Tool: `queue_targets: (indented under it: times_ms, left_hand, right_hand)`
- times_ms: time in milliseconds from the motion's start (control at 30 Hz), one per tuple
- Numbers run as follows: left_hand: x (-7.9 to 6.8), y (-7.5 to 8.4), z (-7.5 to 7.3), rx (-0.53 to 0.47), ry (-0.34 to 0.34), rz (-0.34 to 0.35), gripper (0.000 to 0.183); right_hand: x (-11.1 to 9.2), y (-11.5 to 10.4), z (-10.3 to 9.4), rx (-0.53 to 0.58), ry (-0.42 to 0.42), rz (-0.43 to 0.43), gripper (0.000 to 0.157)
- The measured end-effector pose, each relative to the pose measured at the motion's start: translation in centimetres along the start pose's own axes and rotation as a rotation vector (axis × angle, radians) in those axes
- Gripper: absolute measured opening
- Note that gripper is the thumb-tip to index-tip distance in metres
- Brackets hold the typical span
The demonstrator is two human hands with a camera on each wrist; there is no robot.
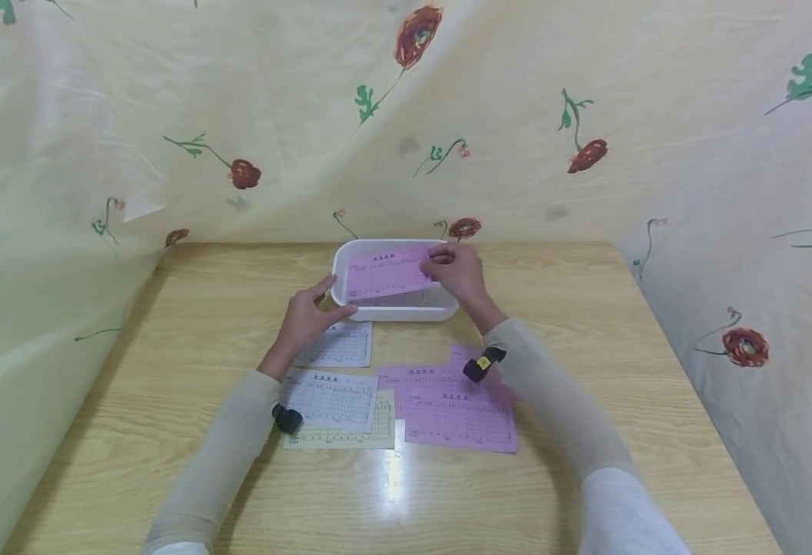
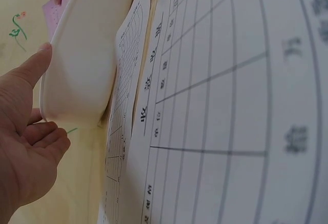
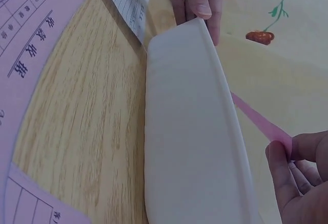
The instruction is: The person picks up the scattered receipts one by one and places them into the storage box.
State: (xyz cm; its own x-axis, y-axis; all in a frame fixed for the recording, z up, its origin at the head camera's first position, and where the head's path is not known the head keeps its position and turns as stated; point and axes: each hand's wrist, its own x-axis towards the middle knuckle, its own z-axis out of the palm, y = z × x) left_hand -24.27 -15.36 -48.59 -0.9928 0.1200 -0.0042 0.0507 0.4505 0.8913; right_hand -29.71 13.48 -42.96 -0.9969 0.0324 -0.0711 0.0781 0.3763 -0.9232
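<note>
We've got one white tub point(image 1: 406, 314), two hands point(image 1: 305, 316) point(image 1: 460, 273), two white slips point(image 1: 340, 401) point(image 1: 337, 348), one yellowish slip point(image 1: 340, 442), plus at least four pink slips point(image 1: 461, 424).

In the head view, the raised pink slip point(image 1: 387, 276) hides part of the tray point(image 1: 406, 314), its fine print too small to read. A white slip point(image 1: 333, 399) covers much of the yellow slip point(image 1: 384, 420). The right wrist view cuts off the right hand point(image 3: 302, 175) and the tray's near end.
</note>
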Motion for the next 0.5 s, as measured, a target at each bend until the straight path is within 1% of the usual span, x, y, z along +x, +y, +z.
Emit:
queue_targets:
  times_ms: [167,300,500]
  left_hand:
    - [-0.09,0.00,-0.01,-0.011,0.000,0.004,0.091]
    - [-0.13,0.12,-0.03,-0.009,0.000,0.001,0.089]
    - [-0.14,0.13,0.04,-0.001,-0.001,-0.004,0.090]
  right_hand:
    - [0.29,0.03,0.52,-0.028,-0.023,-0.040,0.030]
    - [0.55,0.06,0.88,-0.074,-0.029,-0.074,0.026]
    - [0.59,0.01,1.04,-0.136,-0.048,-0.090,0.026]
